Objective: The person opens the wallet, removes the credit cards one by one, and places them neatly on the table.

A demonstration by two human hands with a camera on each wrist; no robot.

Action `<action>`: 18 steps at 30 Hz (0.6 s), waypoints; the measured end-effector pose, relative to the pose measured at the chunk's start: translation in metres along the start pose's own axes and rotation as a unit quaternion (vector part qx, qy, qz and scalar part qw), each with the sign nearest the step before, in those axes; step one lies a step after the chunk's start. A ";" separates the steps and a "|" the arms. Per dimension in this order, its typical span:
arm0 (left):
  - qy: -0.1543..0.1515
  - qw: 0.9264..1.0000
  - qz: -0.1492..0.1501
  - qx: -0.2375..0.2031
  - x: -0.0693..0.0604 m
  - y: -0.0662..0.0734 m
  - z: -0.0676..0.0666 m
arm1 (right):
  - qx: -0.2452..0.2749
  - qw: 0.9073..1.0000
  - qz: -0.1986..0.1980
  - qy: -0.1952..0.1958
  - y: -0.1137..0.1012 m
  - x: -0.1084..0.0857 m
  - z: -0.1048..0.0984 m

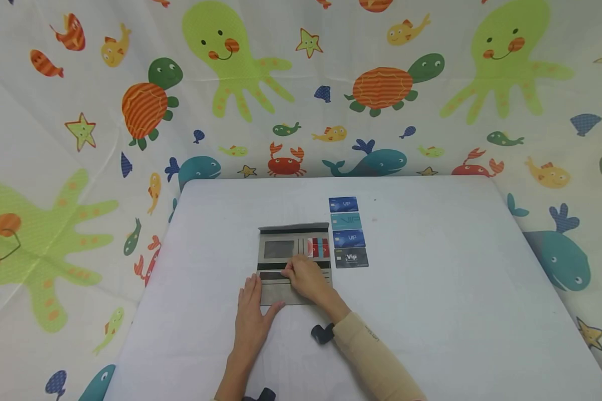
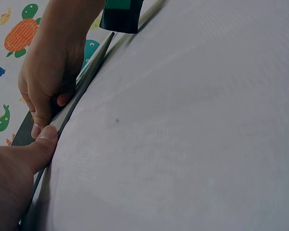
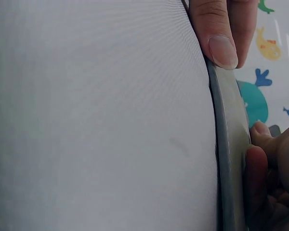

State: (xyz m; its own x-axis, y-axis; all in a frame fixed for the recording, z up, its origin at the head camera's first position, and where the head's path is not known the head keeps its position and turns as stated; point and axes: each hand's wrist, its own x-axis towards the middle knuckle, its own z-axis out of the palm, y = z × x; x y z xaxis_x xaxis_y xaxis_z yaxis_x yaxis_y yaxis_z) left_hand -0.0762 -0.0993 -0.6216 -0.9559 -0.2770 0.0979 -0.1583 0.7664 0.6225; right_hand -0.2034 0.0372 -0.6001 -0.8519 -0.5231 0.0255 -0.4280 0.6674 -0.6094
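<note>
A grey wallet (image 1: 273,295) lies unfolded on the white table, with a clear window on its upper half and red and blue cards (image 1: 319,248) in the upper right slots. My left hand (image 1: 251,320) rests along its lower left edge, fingers straight, thumb on the bottom edge. Over the lower half, my right hand (image 1: 308,278) has curled fingers and pinches a dark card (image 1: 269,275) at the slot there. A corner of that dark card (image 3: 275,130) shows by the fingertips in the right wrist view; the rest is hidden.
Right of the wallet, several cards lie in a column: a blue VIP card (image 1: 343,204), a teal one (image 1: 346,221), another blue one (image 1: 349,239) and a dark grey one (image 1: 352,258). A curtain with sea animals (image 1: 291,83) hangs behind the white table (image 1: 446,289).
</note>
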 end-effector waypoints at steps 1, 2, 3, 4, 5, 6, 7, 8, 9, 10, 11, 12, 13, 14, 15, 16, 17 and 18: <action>0.005 1.000 0.004 0.002 0.000 0.000 0.000 | -0.001 1.000 -0.001 0.002 0.000 0.000 0.000; 0.009 1.000 0.007 0.003 0.000 0.000 0.001 | -0.004 1.000 -0.002 0.004 0.000 0.000 0.001; 0.012 1.000 0.010 0.004 0.000 0.000 0.001 | -0.005 1.000 -0.002 0.006 0.000 -0.001 0.001; 0.016 1.000 0.014 0.005 0.000 0.000 0.001 | -0.007 1.000 -0.003 0.009 0.000 -0.001 0.001; 0.017 1.000 0.015 0.004 0.000 0.000 0.001 | -0.009 1.000 -0.003 0.011 0.000 -0.001 0.001; 0.015 1.000 0.015 0.004 0.000 -0.001 0.001 | -0.011 1.000 -0.004 0.013 0.000 0.000 0.001; 0.013 1.000 0.014 0.004 0.000 -0.001 0.001 | -0.013 1.000 -0.003 0.014 -0.001 0.000 0.002; 0.010 1.000 0.012 0.003 0.000 -0.001 0.000 | -0.015 1.000 -0.002 0.014 -0.001 0.000 0.002; 0.006 1.000 0.010 0.002 0.000 -0.001 0.000 | -0.017 1.000 -0.001 0.014 -0.001 0.000 0.002; 0.003 1.000 0.008 0.002 0.001 -0.001 0.000 | -0.017 1.000 -0.001 0.013 -0.001 0.000 0.002; -0.002 1.000 0.005 0.000 0.001 -0.001 -0.001 | -0.019 1.000 0.000 0.012 -0.001 0.000 0.002; -0.005 1.000 0.005 0.000 0.001 -0.001 -0.001 | -0.020 1.000 0.001 0.010 -0.001 0.000 0.003; -0.006 1.000 0.004 -0.001 0.001 -0.001 -0.002 | -0.022 1.000 -0.002 0.009 0.000 0.000 0.003; -0.008 1.000 0.004 -0.002 0.001 0.000 -0.002 | -0.021 1.000 -0.003 0.007 0.000 0.000 0.002; -0.008 1.000 0.004 -0.002 0.001 0.000 -0.002 | -0.020 1.000 -0.006 0.005 0.000 0.000 0.002; -0.007 1.000 0.005 -0.002 0.001 0.000 -0.002 | -0.020 1.000 -0.007 0.002 0.001 0.000 0.002; -0.006 1.000 0.005 -0.002 0.001 0.000 -0.002 | -0.019 1.000 -0.009 -0.003 0.002 0.000 0.002; -0.006 1.000 0.005 -0.001 0.000 0.000 -0.002 | -0.017 1.000 -0.013 -0.007 0.002 0.000 0.001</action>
State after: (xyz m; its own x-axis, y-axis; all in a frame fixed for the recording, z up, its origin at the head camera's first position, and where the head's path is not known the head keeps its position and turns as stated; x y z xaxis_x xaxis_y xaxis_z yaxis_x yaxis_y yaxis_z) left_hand -0.0762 -0.1005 -0.6202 -0.9604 -0.2619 0.0947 -0.1479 0.7676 0.6236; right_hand -0.2038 0.0384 -0.6022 -0.8361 -0.5478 0.0286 -0.4599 0.6716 -0.5809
